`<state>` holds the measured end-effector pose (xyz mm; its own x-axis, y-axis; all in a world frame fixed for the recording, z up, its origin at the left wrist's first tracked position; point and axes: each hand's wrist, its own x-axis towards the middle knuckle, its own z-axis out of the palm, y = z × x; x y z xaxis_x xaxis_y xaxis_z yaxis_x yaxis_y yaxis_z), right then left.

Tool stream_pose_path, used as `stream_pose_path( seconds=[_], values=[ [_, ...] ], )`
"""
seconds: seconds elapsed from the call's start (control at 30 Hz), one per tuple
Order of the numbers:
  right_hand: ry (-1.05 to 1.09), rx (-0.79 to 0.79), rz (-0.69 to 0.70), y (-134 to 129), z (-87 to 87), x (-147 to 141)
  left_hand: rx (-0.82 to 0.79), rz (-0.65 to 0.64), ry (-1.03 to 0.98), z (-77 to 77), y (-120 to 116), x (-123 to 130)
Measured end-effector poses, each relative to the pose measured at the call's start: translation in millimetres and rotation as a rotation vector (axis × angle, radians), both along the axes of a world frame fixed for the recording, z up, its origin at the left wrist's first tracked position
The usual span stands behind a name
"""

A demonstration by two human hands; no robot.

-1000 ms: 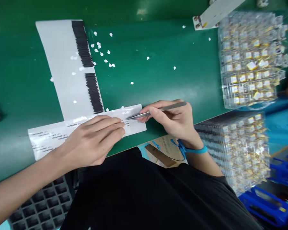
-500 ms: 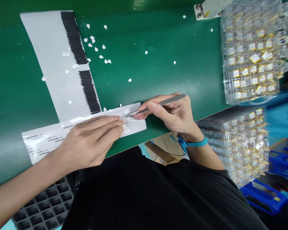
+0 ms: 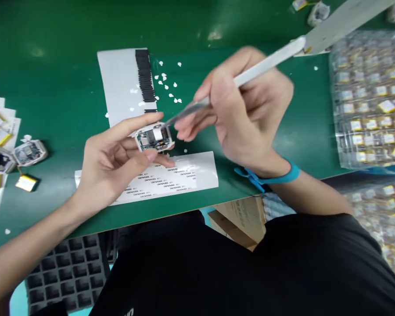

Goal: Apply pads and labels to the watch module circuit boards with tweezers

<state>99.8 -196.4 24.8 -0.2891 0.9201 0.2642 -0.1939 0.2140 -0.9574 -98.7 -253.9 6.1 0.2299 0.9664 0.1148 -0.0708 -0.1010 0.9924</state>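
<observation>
Left hand (image 3: 113,160) is up off the counter (image 3: 52,70), fingers curled round a small open device casing (image 3: 154,138), thumb below and forefinger along the top, its circuitry facing up. Right hand (image 3: 246,112) is closed in a pen grip on a pair of metal tweezers (image 3: 197,107), and the tips come down right at the casing's top edge, at a small white piece there; whether they pinch it is too blurred to tell. A blue wrist strap (image 3: 276,177) sits on the right wrist.

Just below the casing lies a white label sheet (image 3: 184,175) with rows of small print, flat on the green surface. Behind it, another white sheet (image 3: 121,83) carries a column of black strips (image 3: 145,81), with white specks (image 3: 167,85) scattered beside it. Far left, more casings (image 3: 29,151) and a yellow-edged part (image 3: 26,183). On the right, clear trays (image 3: 368,96) stacked with small yellow-and-white parts. A black grid tray (image 3: 69,267) sits below the counter's edge, near the person's black shirt (image 3: 250,272).
</observation>
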Motion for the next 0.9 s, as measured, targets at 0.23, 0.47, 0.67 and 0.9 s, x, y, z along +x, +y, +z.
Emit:
stream_pose_path(
  seconds=[0.23,0.47,0.67,0.9],
  values=[
    [0.084,0.103,0.096,1.3,-28.9,1.9,-0.054,-0.048,0.063,7.8,-0.4,0.8],
    [-0.062,0.005,0.032,-6.2,-16.9,3.9,0.039,-0.022,0.179,7.0,-4.6,1.2],
    [-0.061,0.006,0.032,-6.3,-17.1,5.3,0.044,-0.017,0.271,8.4,-7.1,0.9],
    [-0.087,0.029,0.005,-5.4,-17.7,4.3,0.074,-0.049,0.255,8.1,-7.4,2.2]
  ],
)
